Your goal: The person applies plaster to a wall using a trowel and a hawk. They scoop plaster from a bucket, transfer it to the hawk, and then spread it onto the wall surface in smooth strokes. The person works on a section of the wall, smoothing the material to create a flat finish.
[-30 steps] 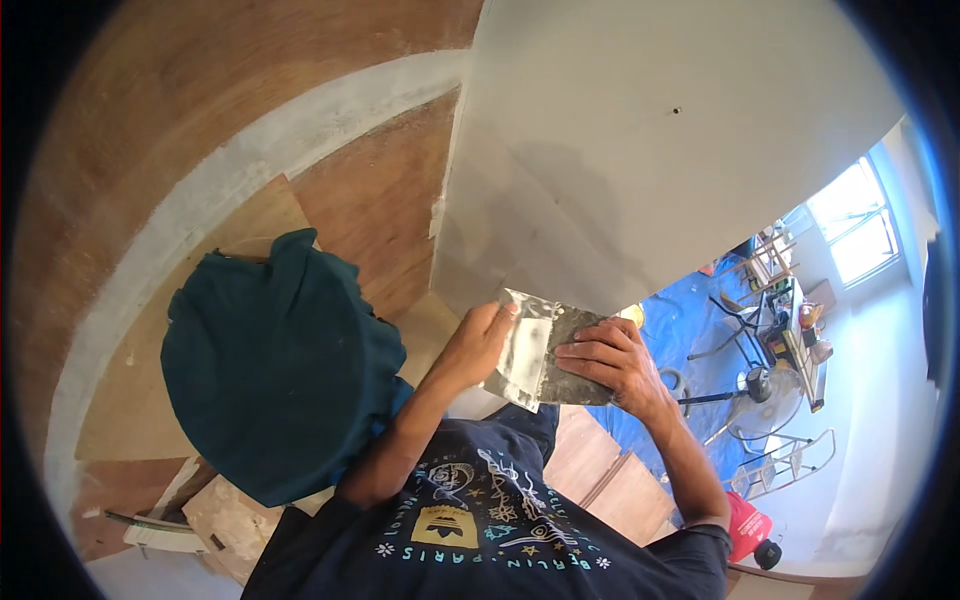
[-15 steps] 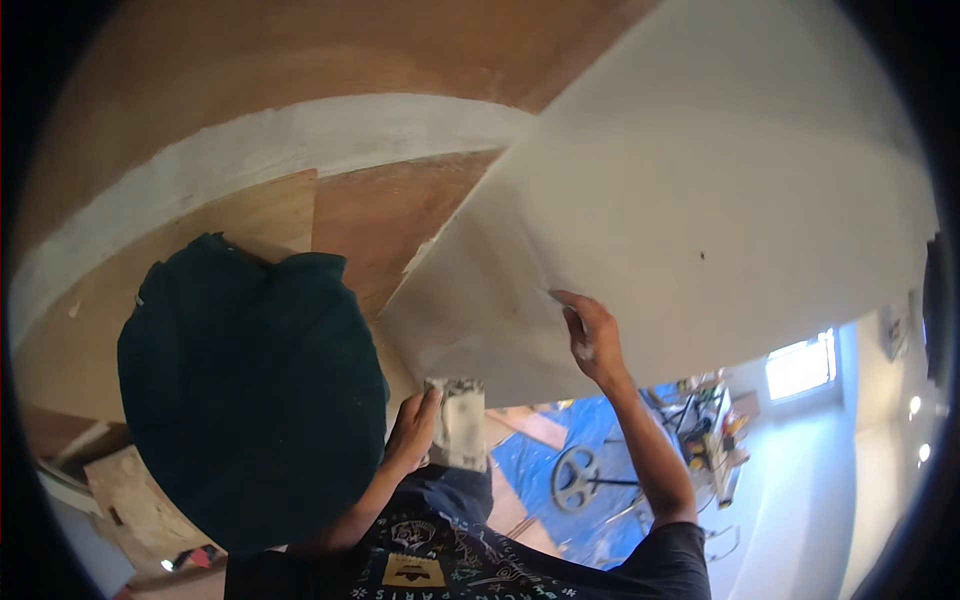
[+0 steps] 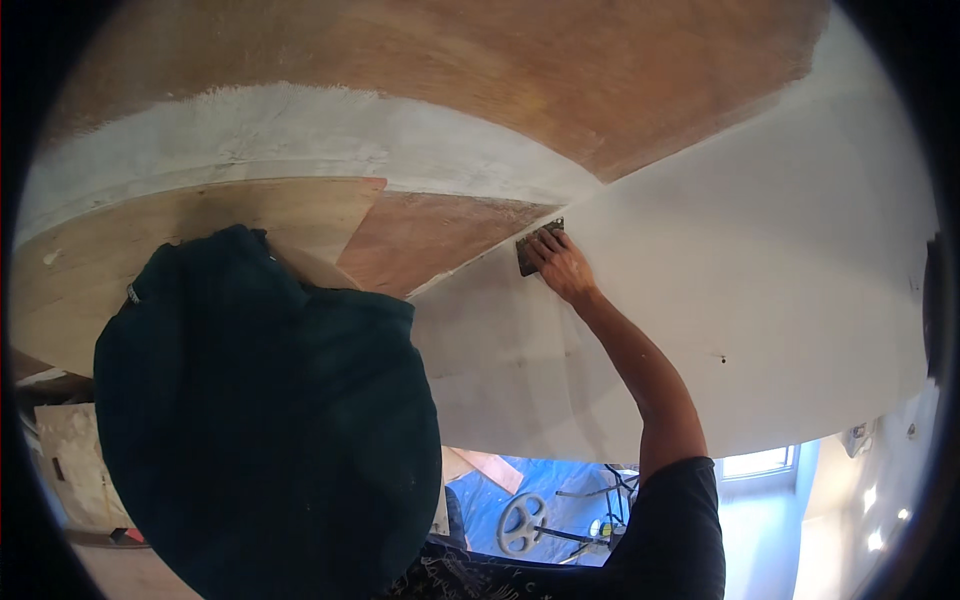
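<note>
High in the middle of the view, my right hand (image 3: pixel 562 268) presses a small dark flat putty spreader (image 3: pixel 526 264) against a white panel (image 3: pixel 650 320). Its fingers lie over the spreader's back, gripping it. The blade sits by the seam where the white panel meets a brown wooden panel (image 3: pixel 455 232). My left hand is out of sight. A large dark green cloth shape (image 3: pixel 270 420) covers the lower left and hides whatever lies behind it.
A whitish band (image 3: pixel 290 135) curves between brown wood (image 3: pixel 480 70) above and pale plywood (image 3: pixel 220 212) below. Under the white panel's lower edge show blue sheeting (image 3: pixel 480 515), a grey wheel-shaped piece (image 3: pixel 520 522) and a bright window (image 3: pixel 757 463).
My right hand has moved up to the seam, with the spreader now flat on the panel. My left hand and its white-smeared board have gone from sight. The green cloth covers more of the view.
</note>
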`<state>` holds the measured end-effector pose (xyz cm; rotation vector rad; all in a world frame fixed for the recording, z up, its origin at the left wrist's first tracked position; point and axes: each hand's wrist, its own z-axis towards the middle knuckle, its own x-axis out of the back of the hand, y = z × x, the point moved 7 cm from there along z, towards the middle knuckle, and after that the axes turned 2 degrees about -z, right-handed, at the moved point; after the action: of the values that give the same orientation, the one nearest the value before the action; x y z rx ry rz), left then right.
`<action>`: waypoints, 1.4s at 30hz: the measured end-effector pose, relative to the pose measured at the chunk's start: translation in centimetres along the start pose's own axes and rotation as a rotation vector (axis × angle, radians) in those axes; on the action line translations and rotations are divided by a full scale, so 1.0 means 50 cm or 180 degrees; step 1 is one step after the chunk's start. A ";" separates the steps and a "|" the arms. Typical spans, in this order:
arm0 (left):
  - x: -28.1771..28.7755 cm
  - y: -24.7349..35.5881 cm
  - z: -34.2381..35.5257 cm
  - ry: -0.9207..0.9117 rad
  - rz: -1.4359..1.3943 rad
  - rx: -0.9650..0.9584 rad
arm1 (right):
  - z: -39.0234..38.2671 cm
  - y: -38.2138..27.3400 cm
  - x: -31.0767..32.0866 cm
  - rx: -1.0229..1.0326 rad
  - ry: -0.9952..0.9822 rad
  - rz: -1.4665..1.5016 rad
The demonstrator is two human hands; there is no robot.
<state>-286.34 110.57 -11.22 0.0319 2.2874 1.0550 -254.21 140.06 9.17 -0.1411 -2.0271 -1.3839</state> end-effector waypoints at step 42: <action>-0.135 0.029 -0.036 -0.0679 0.0185 0.0069 | -0.747 -0.350 0.120 0.0050 -0.1509 0.1114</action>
<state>-282.13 108.57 -5.80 0.2110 2.1158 1.0050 -249.21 98.74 6.79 -0.8442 -2.2452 -1.1854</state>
